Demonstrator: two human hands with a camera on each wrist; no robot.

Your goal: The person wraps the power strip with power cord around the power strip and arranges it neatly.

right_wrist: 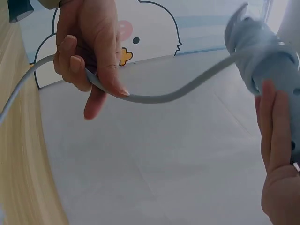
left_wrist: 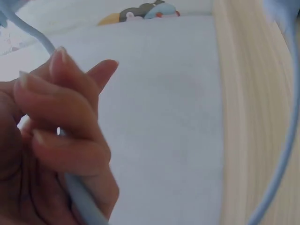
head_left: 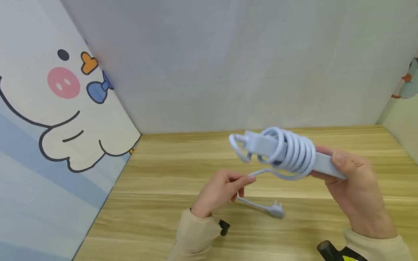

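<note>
My right hand grips one end of a white power strip, raised above the wooden table and slightly tilted. Several turns of its white cord wrap around the strip's middle. To the left, my left hand pinches the cord between thumb and finger, and a curved length runs from there to the coils. Below this hand, the cord's free end leads to a plug with its prongs facing up. In the left wrist view, the cord also passes through the curled fingers.
A wooden table spreads under both hands. Behind it stands a plain pale wall. On the left is a panel with a cartoon duck print, and another printed panel borders the right.
</note>
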